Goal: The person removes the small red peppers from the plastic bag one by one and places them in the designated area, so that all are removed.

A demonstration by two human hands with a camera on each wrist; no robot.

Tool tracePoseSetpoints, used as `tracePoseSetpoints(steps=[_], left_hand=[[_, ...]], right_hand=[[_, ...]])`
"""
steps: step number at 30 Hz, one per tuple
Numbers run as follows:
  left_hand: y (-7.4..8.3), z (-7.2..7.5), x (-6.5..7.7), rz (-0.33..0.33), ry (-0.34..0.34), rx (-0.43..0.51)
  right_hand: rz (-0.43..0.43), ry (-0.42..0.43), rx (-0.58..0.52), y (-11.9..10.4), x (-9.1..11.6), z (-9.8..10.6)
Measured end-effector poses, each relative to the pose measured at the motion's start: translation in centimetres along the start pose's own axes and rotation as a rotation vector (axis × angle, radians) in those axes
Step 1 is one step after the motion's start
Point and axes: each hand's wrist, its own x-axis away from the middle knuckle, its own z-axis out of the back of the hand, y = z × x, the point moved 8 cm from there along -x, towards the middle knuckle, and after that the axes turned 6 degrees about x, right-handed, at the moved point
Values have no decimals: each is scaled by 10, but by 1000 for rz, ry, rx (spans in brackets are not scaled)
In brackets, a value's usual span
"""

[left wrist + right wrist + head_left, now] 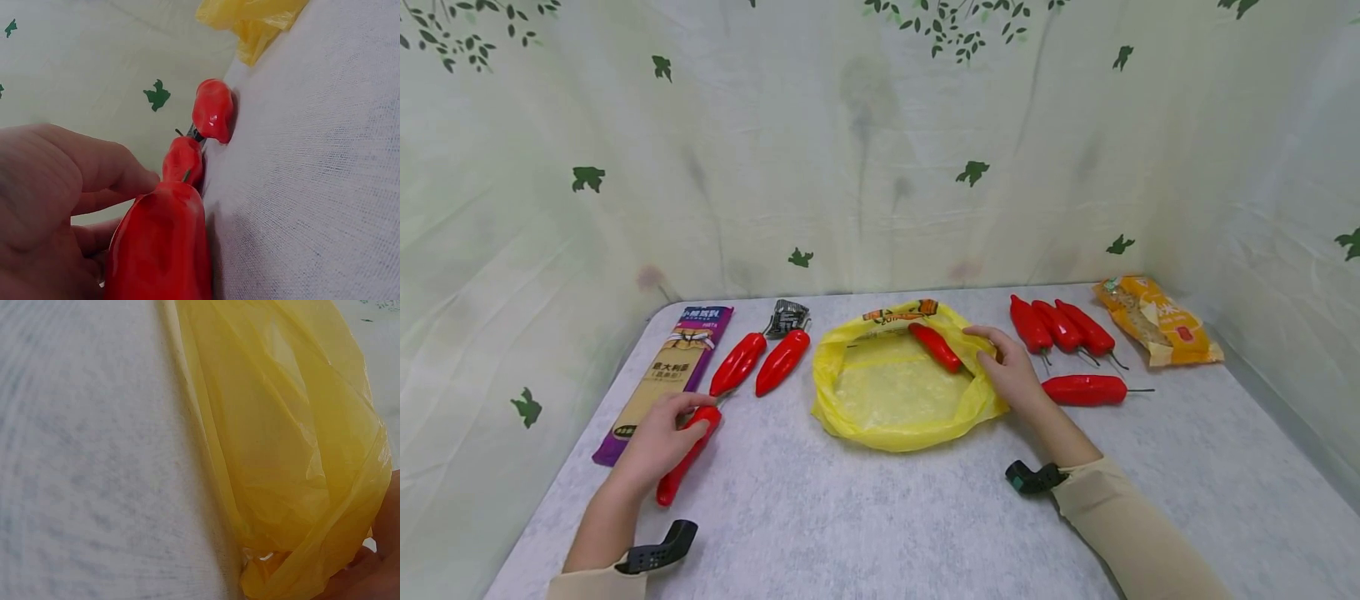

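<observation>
My left hand [662,437] holds a long red chili pepper [688,458] near its stem end, thumb and fingers on either side. The pepper slants along the table at the left. In the left wrist view, that pepper [159,250] fills the lower middle beside the fingers. A yellow plastic bag [887,437] lies with its mouth spread wide at the middle of the table. One red pepper [936,347] is inside it, against the right part. My right hand [1011,371] pinches the bag's right rim. Bag film [269,456] covers much of the right wrist view.
Two red peppers [737,363] lie left of the bag, near a small black packet [787,317]. A purple pasta pack [673,367] is at far left. Several peppers [1086,390] and an orange bag [1165,323] lie right. A patterned curtain [880,167] encloses the table.
</observation>
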Motion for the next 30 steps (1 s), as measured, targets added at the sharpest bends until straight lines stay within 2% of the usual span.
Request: tracePoseSetpoints(steps=[9,15,19,25,30], left_hand=[[1,-3,1,-10,-20,33],[1,-11,-1,-21,-94,45],[-3,-15,-2,1,-126,41],[-7,-10,-2,31,-100,36],[-8,-6,-3,5,-61,2]], right_hand=[[2,6,10,1,-1,0],[-13,4,2,1,0,-1],[-25,-1,-4,2,0,-1],[-22,-5,-9,2,0,-1],[-25,-5,-9,3,-1,0]])
